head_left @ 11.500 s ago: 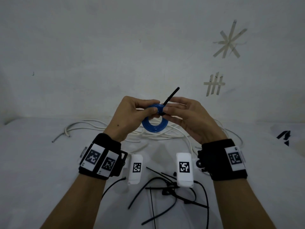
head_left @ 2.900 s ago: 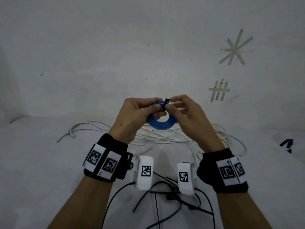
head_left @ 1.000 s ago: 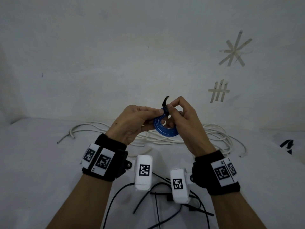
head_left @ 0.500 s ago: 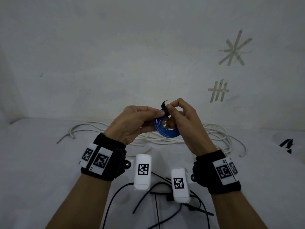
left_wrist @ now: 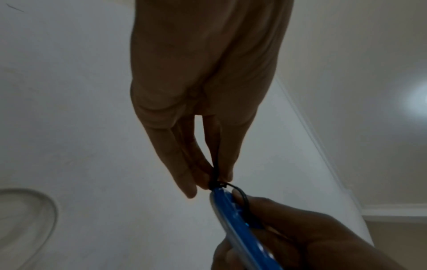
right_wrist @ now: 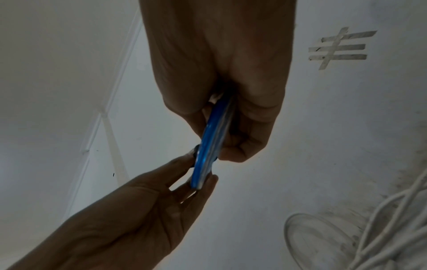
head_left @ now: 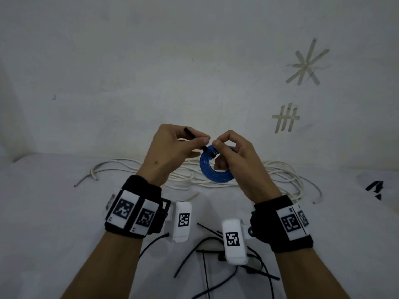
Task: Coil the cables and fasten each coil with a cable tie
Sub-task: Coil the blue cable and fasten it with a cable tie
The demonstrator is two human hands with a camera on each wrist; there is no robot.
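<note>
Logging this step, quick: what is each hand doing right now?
Left hand: pinching the black cable tie's tail.
Right hand: gripping the blue cable coil.

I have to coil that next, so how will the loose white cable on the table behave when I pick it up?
The loose white cable probably hangs floppy, since it sprawls in slack, uneven loops. It likely tangles, because its strands cross each other. It may spring open a little: its free end lies in a gentle curve.

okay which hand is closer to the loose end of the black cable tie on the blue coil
Left. The left hand pinches the cable tie by its tail, the free end poking past its fingers. The right hand grips the blue coil beside the tie's head, off the tail.
</note>
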